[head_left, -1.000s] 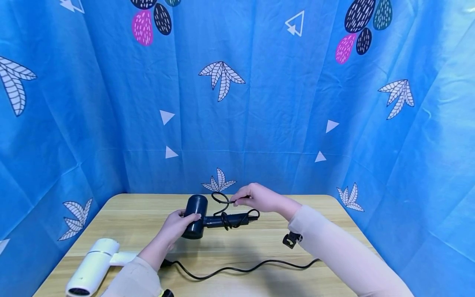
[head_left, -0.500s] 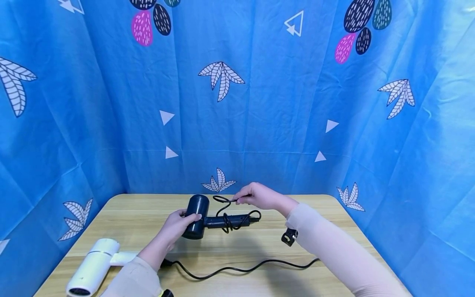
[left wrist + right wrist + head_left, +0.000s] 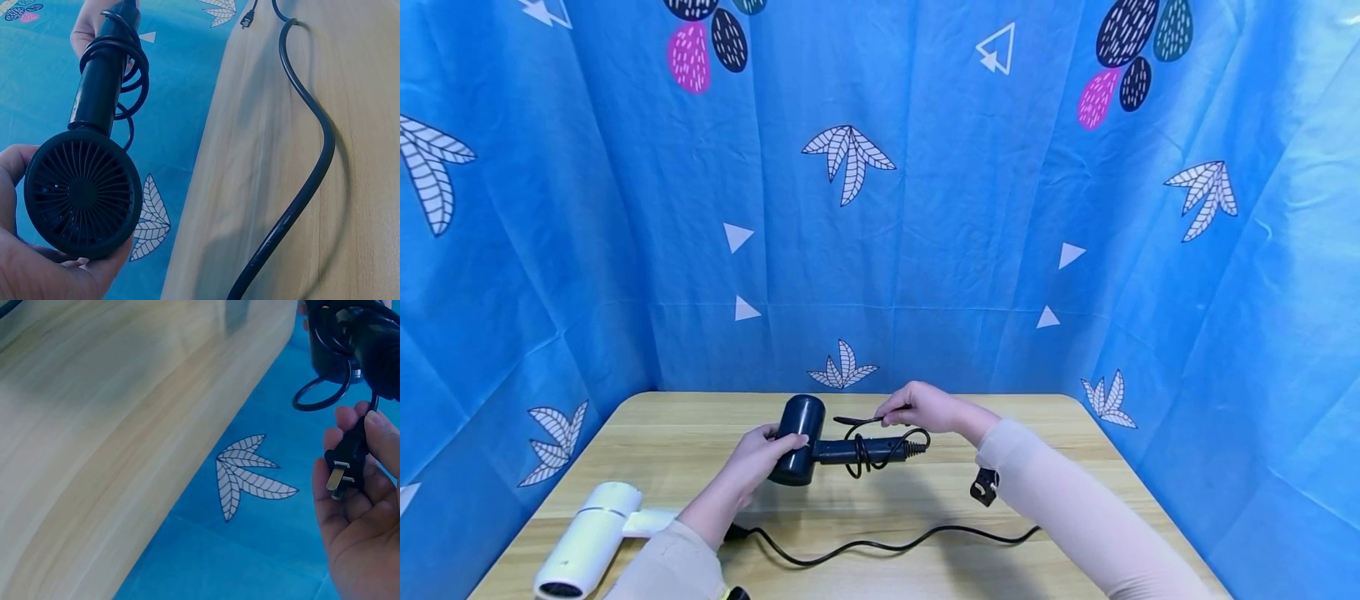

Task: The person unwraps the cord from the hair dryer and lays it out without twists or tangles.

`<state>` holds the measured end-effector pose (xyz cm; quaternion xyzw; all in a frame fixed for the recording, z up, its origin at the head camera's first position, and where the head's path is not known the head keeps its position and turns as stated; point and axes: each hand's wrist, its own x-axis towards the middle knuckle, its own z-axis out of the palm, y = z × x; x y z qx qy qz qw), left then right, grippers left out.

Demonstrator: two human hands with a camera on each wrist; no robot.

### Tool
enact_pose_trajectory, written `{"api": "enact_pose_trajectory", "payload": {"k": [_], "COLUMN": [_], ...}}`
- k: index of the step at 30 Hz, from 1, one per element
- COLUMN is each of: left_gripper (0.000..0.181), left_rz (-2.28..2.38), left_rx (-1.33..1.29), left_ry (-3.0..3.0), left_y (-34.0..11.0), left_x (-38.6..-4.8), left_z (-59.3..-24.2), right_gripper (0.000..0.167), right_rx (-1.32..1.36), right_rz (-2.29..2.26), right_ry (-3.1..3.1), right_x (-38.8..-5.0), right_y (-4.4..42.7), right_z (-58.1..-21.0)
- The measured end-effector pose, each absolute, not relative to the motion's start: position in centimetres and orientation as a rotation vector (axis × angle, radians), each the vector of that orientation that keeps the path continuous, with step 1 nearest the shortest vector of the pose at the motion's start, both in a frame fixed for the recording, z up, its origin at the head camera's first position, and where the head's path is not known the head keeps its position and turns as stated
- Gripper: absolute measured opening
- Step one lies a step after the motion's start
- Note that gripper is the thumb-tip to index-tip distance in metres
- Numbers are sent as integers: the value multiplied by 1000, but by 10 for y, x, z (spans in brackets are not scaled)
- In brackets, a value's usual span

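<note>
My left hand (image 3: pixel 758 458) grips the barrel of a black hair dryer (image 3: pixel 797 471) above the table, its handle pointing right. The dryer's round grille (image 3: pixel 82 190) faces the camera in the left wrist view. A black cord (image 3: pixel 859 454) is looped round the handle. Just past the handle's end, my right hand (image 3: pixel 928 407) holds the cord's plug (image 3: pixel 350 456) between thumb and fingers, metal prongs showing in the right wrist view. A white hair dryer (image 3: pixel 583 542) lies at the table's left, its handle partly hidden by my left forearm.
A second black cord (image 3: pixel 880 546) snakes across the wooden table (image 3: pixel 700 417) from the white dryer's handle toward my right sleeve. Its plug (image 3: pixel 247 20) rests near the far end in the left wrist view. Blue patterned cloth (image 3: pixel 880 250) hangs at the back and sides.
The right hand has shifted slightly, ending lower and nearer the dryer handle. The raised cord loop has sunk and flattened. The left hand and the dryer have barely moved.
</note>
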<state>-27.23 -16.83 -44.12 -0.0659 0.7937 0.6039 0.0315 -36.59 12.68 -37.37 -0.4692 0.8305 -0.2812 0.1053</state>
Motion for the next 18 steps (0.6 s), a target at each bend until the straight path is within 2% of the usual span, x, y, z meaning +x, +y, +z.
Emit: {"api": "enact_pose_trajectory", "payload": {"k": [18], "left_gripper": [80], "left_rz": [1876], "left_rx": [-189], "left_ry": [2410], "left_y": [-171], "left_x": [-270], "left_z": [-439], "right_gripper": [22], "right_rx": [-1312], "right_rz": [-978], "right_ry": [2311], "right_x": [-370], "right_y": [132], "right_z": [-397]}}
